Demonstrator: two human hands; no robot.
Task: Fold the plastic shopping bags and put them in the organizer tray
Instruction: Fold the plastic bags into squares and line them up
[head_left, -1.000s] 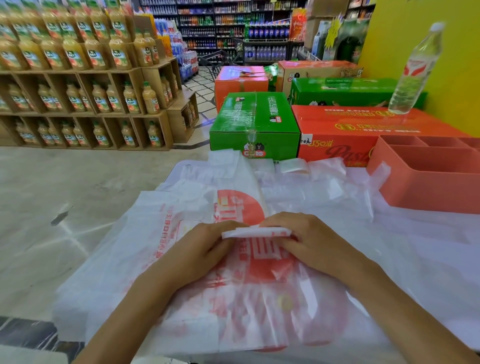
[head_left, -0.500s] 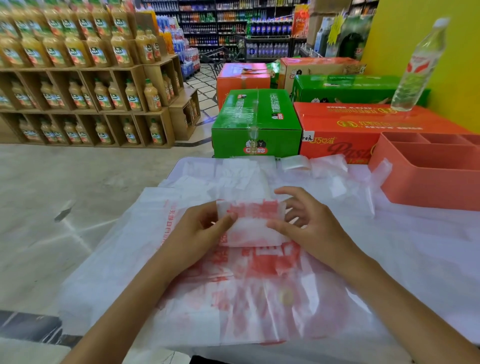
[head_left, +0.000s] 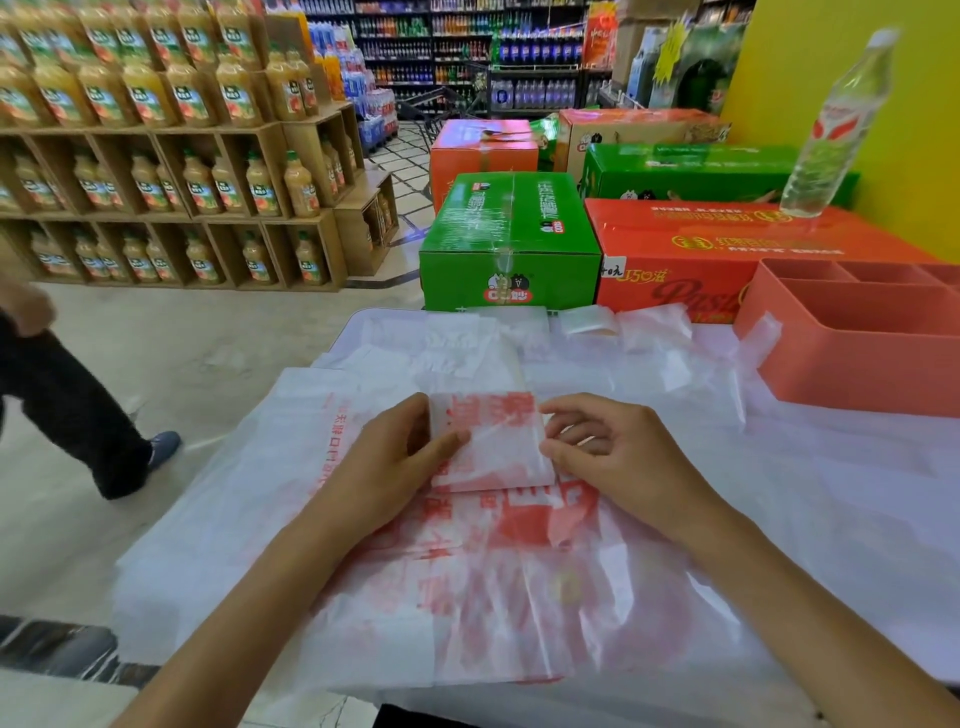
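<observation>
A white plastic bag with red print, folded into a small rectangle (head_left: 493, 441), lies on top of a spread pile of flat bags (head_left: 467, 597) on the white table. My left hand (head_left: 400, 467) holds the rectangle's left edge, thumb on top and fingers behind. My right hand (head_left: 613, 457) touches its right edge with curled fingertips. The pink organizer tray (head_left: 852, 358), with several compartments, stands at the table's right far side, and nothing shows in its visible compartments. More crumpled clear and white bags (head_left: 597, 332) lie along the far edge.
Behind the table stand a green carton (head_left: 511, 244) and an orange carton (head_left: 717, 249) with a clear water bottle (head_left: 836, 124) on it. Shelves of juice bottles (head_left: 156, 156) line the left. A person's leg (head_left: 83, 415) crosses the floor at left.
The folded strip was turned over away from me into a wider rectangle and now lies flatter on the pile. A walking person has come into view at left.
</observation>
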